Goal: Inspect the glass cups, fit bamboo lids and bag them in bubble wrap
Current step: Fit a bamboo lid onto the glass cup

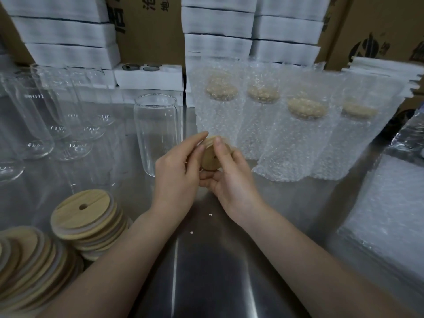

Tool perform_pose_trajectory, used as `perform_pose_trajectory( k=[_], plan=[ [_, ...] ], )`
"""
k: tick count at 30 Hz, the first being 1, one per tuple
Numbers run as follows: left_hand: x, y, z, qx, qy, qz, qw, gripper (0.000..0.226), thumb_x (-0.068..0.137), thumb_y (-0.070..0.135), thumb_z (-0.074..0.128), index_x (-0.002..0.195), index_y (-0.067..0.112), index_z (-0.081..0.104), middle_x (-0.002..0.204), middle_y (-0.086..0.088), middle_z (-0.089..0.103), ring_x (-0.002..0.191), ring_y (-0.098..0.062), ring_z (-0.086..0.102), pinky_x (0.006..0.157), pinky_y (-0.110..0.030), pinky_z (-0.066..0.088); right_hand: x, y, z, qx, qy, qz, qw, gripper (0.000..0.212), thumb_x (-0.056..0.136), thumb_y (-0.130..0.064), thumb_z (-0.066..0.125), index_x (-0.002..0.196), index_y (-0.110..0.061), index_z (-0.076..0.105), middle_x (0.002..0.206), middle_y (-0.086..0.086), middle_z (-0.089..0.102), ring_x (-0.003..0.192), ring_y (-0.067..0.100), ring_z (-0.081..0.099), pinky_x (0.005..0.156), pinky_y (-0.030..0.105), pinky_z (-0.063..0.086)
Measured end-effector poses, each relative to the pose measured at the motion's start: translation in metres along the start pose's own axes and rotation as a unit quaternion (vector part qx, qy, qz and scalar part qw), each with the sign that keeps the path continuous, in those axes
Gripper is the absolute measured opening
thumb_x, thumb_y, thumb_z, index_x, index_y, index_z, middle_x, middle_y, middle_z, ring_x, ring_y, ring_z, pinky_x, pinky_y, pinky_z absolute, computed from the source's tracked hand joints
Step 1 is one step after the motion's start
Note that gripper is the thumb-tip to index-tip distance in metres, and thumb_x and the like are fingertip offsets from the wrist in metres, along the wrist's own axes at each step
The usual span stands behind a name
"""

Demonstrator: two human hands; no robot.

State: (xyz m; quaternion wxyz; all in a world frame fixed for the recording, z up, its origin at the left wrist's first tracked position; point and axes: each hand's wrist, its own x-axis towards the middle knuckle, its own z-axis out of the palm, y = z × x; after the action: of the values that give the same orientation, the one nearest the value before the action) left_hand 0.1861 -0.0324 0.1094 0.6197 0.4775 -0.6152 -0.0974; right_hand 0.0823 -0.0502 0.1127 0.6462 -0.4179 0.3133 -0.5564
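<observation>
Both hands hold one round bamboo lid [210, 158] with a small centre hole, tilted up above the steel table [206, 260]. My left hand [176, 171] grips its left edge and my right hand [229, 173] pinches its right side with the thumb on top. An empty upright glass cup [157, 131] stands just left of the hands. Several more empty glass cups [46, 120] stand at the far left. Stacks of bamboo lids [87, 221] lie at the near left.
Several lidded cups in bubble wrap bags [296, 125] stand in a row behind the hands to the right. A pile of flat bubble wrap bags [390, 216] lies at the right edge. White foam trays [218, 26] and cardboard boxes [146, 28] line the back.
</observation>
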Motion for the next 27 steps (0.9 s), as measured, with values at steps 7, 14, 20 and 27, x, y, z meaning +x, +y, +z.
perform_pose_trajectory(
  k=[7, 14, 20, 27],
  plan=[
    [-0.001, 0.001, 0.001, -0.023, -0.029, -0.051, 0.998, 0.028, 0.099, 0.014, 0.053, 0.122, 0.013, 0.068, 0.108, 0.0, 0.073, 0.097, -0.015, 0.068, 0.087, -0.043, 0.056, -0.001, 0.003, -0.004, -0.132, 0.072, -0.067, 0.986, 0.026, 0.088, -0.032, 0.071, 0.095, -0.014, 0.052, 0.063, 0.0, 0.057, 0.037, 0.014, 0.044, 0.035, 0.021, 0.032],
    [-0.005, 0.005, 0.003, -0.028, -0.09, -0.065, 0.993, 0.048, 0.093, 0.016, 0.062, 0.14, 0.016, 0.053, 0.101, -0.005, 0.066, 0.078, -0.029, 0.065, 0.085, -0.045, 0.053, -0.003, -0.004, -0.009, -0.139, 0.102, -0.08, 0.982, 0.029, 0.096, -0.038, 0.06, 0.078, -0.016, 0.054, 0.052, -0.001, 0.053, 0.033, 0.014, 0.043, 0.034, 0.019, 0.03],
    [-0.007, 0.004, 0.009, -0.048, -0.108, -0.095, 0.988, 0.058, 0.095, 0.007, 0.059, 0.148, 0.017, 0.039, 0.104, -0.007, 0.064, 0.072, -0.023, 0.054, 0.082, -0.042, 0.052, -0.006, -0.008, -0.01, -0.114, 0.087, -0.06, 0.988, 0.03, 0.105, -0.032, 0.044, 0.096, -0.007, 0.06, 0.056, 0.005, 0.059, 0.035, 0.016, 0.048, 0.034, 0.021, 0.037],
    [-0.003, 0.002, 0.007, -0.084, -0.077, -0.118, 0.986, 0.049, 0.098, 0.013, 0.057, 0.145, 0.015, 0.046, 0.113, 0.006, 0.063, 0.096, -0.028, 0.066, 0.091, -0.044, 0.052, -0.008, -0.008, -0.013, -0.061, -0.004, -0.028, 0.998, 0.027, 0.107, -0.014, 0.036, 0.11, -0.005, 0.061, 0.077, 0.013, 0.07, 0.053, 0.02, 0.063, 0.049, 0.028, 0.053]
  ],
)
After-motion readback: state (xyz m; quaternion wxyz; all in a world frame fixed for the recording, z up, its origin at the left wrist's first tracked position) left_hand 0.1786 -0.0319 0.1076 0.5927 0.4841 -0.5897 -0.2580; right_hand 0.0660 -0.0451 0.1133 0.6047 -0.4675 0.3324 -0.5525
